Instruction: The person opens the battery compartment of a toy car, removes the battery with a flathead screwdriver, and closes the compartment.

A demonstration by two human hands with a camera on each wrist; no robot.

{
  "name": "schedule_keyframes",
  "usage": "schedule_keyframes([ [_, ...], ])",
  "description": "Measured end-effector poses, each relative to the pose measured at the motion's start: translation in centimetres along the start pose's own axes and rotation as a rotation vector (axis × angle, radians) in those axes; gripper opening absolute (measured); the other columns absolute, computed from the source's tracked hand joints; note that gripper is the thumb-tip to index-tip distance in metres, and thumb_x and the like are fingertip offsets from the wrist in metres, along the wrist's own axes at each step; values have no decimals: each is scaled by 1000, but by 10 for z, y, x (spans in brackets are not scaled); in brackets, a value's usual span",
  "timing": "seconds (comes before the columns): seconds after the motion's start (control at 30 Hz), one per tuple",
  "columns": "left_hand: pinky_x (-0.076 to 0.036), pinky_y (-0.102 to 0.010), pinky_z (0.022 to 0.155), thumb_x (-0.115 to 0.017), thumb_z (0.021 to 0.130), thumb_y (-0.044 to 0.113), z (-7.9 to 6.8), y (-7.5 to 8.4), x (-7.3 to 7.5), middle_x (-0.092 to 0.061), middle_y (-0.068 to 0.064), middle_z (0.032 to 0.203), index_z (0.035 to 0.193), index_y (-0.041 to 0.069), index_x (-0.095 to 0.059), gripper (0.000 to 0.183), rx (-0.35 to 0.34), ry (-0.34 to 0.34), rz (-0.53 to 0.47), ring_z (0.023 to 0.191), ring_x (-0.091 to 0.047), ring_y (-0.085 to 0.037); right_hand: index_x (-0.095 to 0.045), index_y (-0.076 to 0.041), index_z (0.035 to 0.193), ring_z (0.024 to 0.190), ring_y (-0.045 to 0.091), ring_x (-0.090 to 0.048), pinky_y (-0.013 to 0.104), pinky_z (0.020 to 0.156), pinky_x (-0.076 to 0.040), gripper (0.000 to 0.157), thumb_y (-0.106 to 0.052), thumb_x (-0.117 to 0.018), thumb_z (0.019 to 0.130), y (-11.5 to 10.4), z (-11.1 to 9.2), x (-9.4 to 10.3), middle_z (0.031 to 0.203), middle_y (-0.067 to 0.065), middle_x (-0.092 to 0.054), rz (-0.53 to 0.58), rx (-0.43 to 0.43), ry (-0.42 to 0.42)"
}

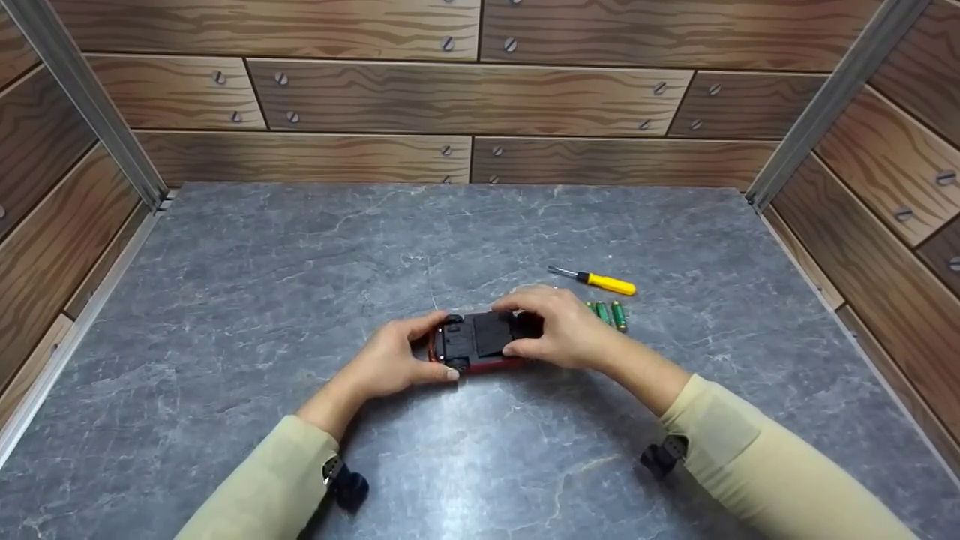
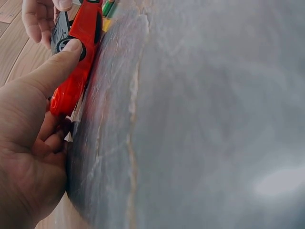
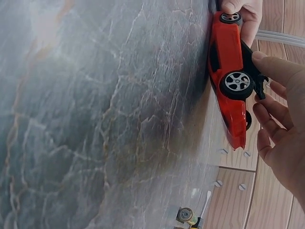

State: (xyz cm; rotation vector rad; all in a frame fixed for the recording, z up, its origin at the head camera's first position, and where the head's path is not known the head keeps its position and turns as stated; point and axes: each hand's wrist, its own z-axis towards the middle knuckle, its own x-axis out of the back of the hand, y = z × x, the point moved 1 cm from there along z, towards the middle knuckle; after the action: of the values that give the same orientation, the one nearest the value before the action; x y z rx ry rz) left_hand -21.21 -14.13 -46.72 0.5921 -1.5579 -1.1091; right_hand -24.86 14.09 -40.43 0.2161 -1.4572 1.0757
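Observation:
A red toy car (image 3: pixel 228 52) lies upside down on the table, its black underside (image 1: pixel 455 339) facing up. My left hand (image 1: pixel 390 358) grips one end of the car, thumb on a near-side wheel and fingers around the far side. Over the other part of the underside, my right hand (image 1: pixel 566 330) pinches a black battery cover (image 1: pixel 491 334) between thumb and fingers. In the right wrist view the cover (image 3: pixel 260 87) stands tilted, one end raised off the underside near a silver-spoked wheel (image 3: pixel 237 81).
Several green batteries (image 1: pixel 618 316) lie just beyond the right hand, partly hidden by it. Behind them is a screwdriver (image 1: pixel 611 283) with a yellow handle. Wood-patterned walls (image 1: pixel 465 97) enclose the grey marbled table (image 1: pixel 300 247).

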Motion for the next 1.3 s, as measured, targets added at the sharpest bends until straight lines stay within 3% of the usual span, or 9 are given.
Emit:
schedule_keyframes([
  [0.3,-34,-44,124,-99,75,27,0,1,0,-58,-9,154,155,9,-55,93,-12,2,20,140,-54,-25,-72,-11,132,128,29,-64,53,111,-49,52,-24,-91,85,3,-1,-3,133,5,-73,36,66,37],
  [0.83,-30,-47,125,-99,74,29,-1,1,0,-54,-11,157,156,11,-53,95,18,6,15,144,-51,-30,-71,-18,137,130,29,-60,55,112,-45,58,-32,-91,84,9,-2,-8,137,3,-70,27,-69,-4],
  [1.13,-30,-49,125,-99,74,29,-1,-1,0,-54,-12,157,157,11,-52,97,21,5,-1,143,-52,-31,-70,-15,137,139,33,-55,59,118,-39,59,-35,-90,85,14,-5,-10,146,7,-65,68,-31,-5],
  [1.3,-29,-49,126,-99,74,28,0,0,0,-56,-11,156,157,11,-52,97,21,0,-6,143,-51,-29,-71,-15,137,142,35,-53,60,119,-36,56,-37,-87,88,19,-10,-11,151,11,-61,99,-54,11],
])
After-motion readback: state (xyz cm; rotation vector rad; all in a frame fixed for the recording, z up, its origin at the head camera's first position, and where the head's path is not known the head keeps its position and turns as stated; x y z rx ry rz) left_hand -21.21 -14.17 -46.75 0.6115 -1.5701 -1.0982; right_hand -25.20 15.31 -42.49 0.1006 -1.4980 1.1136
